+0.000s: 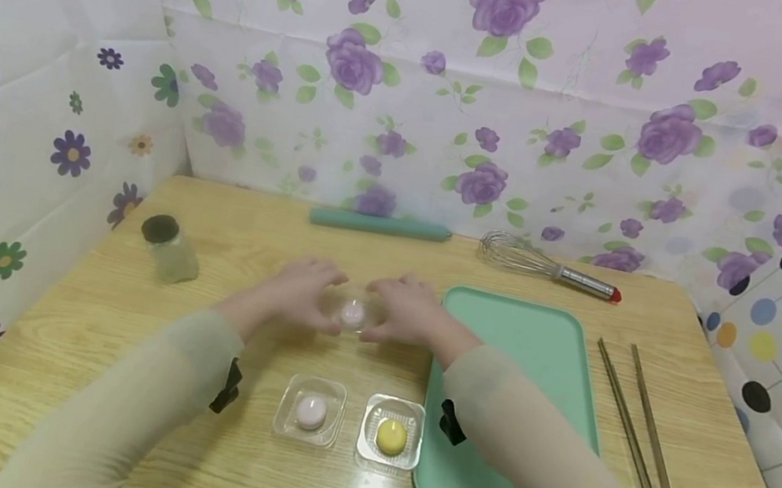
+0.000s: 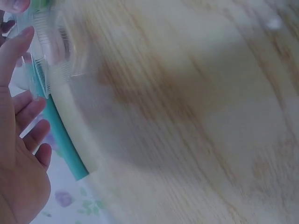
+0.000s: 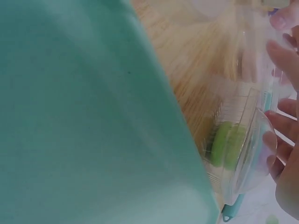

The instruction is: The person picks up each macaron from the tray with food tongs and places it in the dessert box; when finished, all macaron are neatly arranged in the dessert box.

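Your left hand [image 1: 304, 288] and your right hand [image 1: 408, 307] both have the fingers curled around one clear plastic case [image 1: 353, 313] with a pink ball inside, holding it between them above the middle of the wooden counter [image 1: 119, 338]. Two more clear cases [image 1: 311, 409] lie nearer to you (one with a pink ball, one with a yellow ball). On the counter you have one green tray [image 1: 533, 358], one whisk [image 1: 543, 265], one pair of long tongs [image 1: 638, 437], one green rolling pin [image 1: 379, 224] and one small jar [image 1: 169, 247]. Flower-printed sheets [image 1: 535, 88] form the walls around
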Demonstrator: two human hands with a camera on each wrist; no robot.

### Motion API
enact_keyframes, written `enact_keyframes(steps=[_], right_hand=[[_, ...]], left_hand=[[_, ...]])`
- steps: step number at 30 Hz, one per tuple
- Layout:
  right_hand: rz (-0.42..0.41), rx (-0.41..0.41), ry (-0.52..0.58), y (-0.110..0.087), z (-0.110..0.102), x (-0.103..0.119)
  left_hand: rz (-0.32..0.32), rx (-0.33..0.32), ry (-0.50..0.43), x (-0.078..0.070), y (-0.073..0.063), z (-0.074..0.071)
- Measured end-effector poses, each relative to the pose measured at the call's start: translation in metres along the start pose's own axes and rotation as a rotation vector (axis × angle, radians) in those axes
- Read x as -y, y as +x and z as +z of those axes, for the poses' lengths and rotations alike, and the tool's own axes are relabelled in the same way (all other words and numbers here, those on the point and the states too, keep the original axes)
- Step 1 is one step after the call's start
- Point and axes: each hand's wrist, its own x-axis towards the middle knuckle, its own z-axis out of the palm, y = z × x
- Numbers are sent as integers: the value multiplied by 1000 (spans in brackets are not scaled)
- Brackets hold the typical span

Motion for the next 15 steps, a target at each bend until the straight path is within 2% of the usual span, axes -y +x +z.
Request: enact_keyframes(steps=[9,15], right_hand=[[21,30,-83,4,3,1],[19,55,-146,6,4,3]], left_hand=[[-6,16,32,2,1,4],[-25,23,8,2,-1,8]])
